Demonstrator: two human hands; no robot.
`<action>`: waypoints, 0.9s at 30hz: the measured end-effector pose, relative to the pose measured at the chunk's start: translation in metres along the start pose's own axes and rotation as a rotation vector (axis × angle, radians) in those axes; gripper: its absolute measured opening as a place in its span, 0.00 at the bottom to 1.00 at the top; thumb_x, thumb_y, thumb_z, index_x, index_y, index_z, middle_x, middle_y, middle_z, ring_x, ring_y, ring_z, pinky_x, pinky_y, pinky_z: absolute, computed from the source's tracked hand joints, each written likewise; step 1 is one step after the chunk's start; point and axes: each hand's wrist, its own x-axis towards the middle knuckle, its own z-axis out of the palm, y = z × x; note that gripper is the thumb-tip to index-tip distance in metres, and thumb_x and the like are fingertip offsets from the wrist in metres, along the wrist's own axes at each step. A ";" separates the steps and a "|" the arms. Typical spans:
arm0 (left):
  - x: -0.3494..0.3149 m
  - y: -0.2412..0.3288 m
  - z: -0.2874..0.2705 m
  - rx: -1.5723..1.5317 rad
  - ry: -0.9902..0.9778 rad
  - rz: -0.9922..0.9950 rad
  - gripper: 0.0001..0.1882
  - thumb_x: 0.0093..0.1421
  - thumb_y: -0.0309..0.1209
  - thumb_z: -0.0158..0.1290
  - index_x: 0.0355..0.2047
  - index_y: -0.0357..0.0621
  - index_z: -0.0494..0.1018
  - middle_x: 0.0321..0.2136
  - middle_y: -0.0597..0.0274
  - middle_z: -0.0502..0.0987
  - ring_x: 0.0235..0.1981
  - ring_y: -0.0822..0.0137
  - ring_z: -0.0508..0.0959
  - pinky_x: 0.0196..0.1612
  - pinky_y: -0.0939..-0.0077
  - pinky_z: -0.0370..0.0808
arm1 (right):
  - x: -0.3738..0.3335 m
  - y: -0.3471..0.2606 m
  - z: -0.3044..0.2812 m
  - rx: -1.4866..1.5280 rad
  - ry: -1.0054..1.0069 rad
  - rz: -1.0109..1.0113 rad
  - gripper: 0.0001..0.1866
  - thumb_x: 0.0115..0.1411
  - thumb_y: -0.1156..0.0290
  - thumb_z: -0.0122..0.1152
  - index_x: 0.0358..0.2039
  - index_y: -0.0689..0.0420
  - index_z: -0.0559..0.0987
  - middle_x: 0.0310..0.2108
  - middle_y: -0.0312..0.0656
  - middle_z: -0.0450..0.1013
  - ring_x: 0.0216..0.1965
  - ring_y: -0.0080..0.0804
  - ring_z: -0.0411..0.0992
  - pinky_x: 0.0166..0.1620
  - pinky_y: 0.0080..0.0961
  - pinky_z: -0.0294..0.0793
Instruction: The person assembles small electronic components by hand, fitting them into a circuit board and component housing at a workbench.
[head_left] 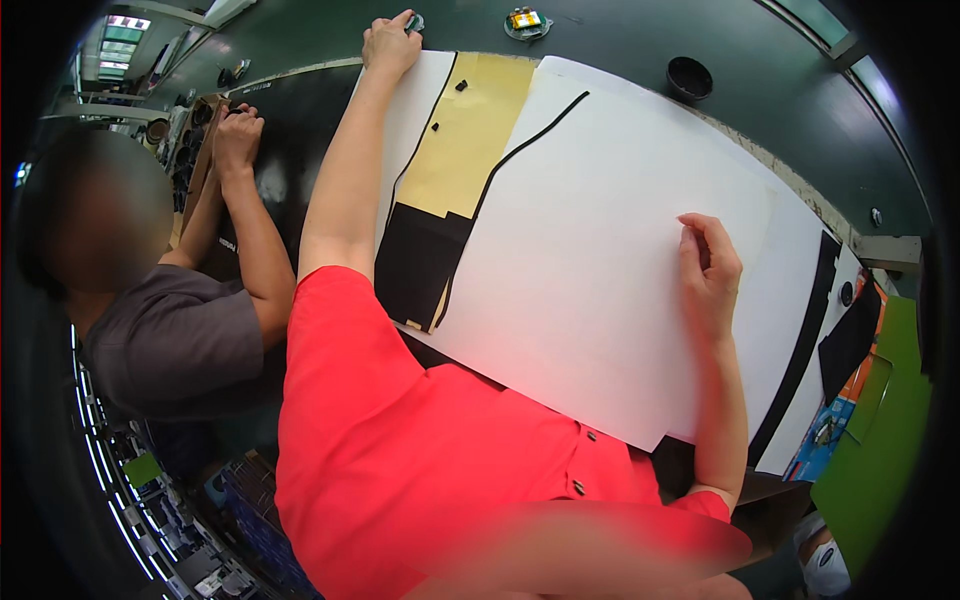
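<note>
My left hand (390,46) is stretched out to the far side of the table. Its fingers are closed around a small round part (415,22), mostly covered by the fingertips. Above the large white sheet (590,230), my right hand (712,268) is held with its fingers curled in and the thumb close to the forefinger; nothing shows between them. A yellowish sheet (470,130) lies between my arms, with small black bits (461,86) on it. A black piece (425,260) covers its near end, and a thin black strip (530,143) runs along the white sheet's left edge.
A round part with a yellow block (526,22) and a black bowl (690,78) sit on the dark green surface beyond. Left, another person's hand (238,140) rests by a box of black parts (195,135). A green panel (880,430) stands at right.
</note>
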 end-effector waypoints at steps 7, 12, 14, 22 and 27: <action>0.004 -0.009 -0.019 0.001 -0.001 0.013 0.31 0.58 0.36 0.53 0.64 0.50 0.70 0.55 0.46 0.75 0.58 0.45 0.72 0.62 0.55 0.71 | 0.000 0.007 0.000 0.066 -0.006 -0.043 0.05 0.67 0.81 0.55 0.41 0.62 0.78 0.31 0.39 0.74 0.31 0.23 0.71 0.37 0.20 0.72; -0.018 0.083 -0.043 -0.277 0.321 0.225 0.22 0.56 0.32 0.54 0.51 0.41 0.78 0.47 0.45 0.80 0.51 0.45 0.78 0.57 0.56 0.73 | -0.003 0.009 -0.002 0.061 -0.004 -0.036 0.05 0.66 0.80 0.56 0.41 0.63 0.78 0.31 0.41 0.75 0.30 0.25 0.71 0.37 0.20 0.73; -0.043 0.136 -0.062 -0.469 0.243 0.262 0.18 0.56 0.31 0.55 0.46 0.39 0.80 0.44 0.46 0.81 0.48 0.49 0.80 0.55 0.58 0.75 | -0.001 0.007 -0.003 0.048 -0.021 -0.040 0.05 0.66 0.80 0.56 0.41 0.63 0.78 0.31 0.41 0.75 0.30 0.25 0.71 0.37 0.21 0.72; -0.127 0.277 -0.039 -0.810 0.005 0.341 0.32 0.57 0.41 0.61 0.58 0.35 0.71 0.54 0.39 0.75 0.56 0.44 0.75 0.61 0.56 0.70 | -0.002 -0.002 -0.002 0.039 -0.020 -0.049 0.07 0.66 0.81 0.55 0.42 0.63 0.79 0.31 0.39 0.75 0.30 0.23 0.71 0.37 0.20 0.72; -0.154 0.301 -0.046 -0.708 -0.087 0.374 0.36 0.58 0.41 0.63 0.62 0.35 0.67 0.61 0.41 0.69 0.61 0.43 0.71 0.64 0.57 0.68 | -0.002 0.003 -0.004 0.023 -0.005 -0.063 0.07 0.66 0.80 0.55 0.42 0.63 0.79 0.30 0.39 0.74 0.30 0.22 0.71 0.37 0.20 0.72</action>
